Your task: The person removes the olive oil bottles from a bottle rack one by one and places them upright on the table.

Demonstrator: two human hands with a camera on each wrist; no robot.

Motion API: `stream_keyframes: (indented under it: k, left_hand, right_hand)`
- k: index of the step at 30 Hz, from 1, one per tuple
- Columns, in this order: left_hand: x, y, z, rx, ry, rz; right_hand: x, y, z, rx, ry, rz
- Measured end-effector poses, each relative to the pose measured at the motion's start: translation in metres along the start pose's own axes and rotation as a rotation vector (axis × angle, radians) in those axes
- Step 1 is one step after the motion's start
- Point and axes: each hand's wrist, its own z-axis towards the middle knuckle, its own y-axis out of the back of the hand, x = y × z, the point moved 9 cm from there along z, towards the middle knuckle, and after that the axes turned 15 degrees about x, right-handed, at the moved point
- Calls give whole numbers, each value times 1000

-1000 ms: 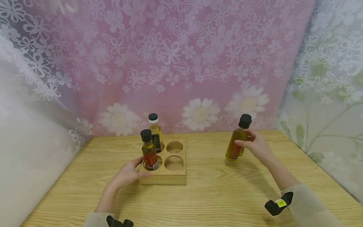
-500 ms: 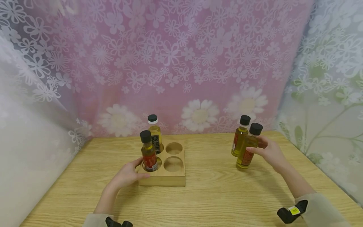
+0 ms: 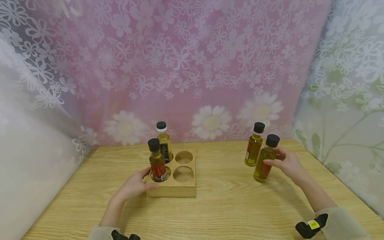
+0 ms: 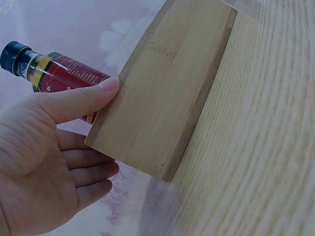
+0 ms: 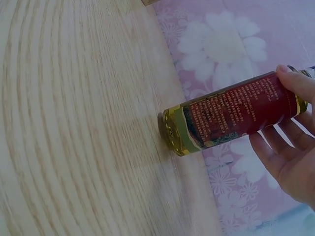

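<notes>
Head view first: I see my left hand (image 3: 135,186) resting against the near left corner of the wooden holder (image 3: 180,189), thumb laid along its side, fingers relaxed and holding nothing. Farther right, my right hand (image 3: 289,164) has its fingers (image 5: 290,83) curled lightly round the red-labelled bottle (image 3: 264,163), which stands upright on the tabletop (image 3: 222,213), its long axis vertical, lying left of that palm. This hand is far nearer it than the left. Just behind stands a second bottle (image 3: 253,149). Label print is too small to read.
</notes>
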Motion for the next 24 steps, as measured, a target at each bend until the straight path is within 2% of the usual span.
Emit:
stream_keyframes:
  k: [10, 24]
  left_hand:
    - [1, -1, 1, -2, -2, 9]
    - [-1, -1, 0, 1, -3, 22]
  right_hand:
    - [-11, 1, -1, 9, -36, 1]
    - [-15, 0, 1, 83, -12, 56]
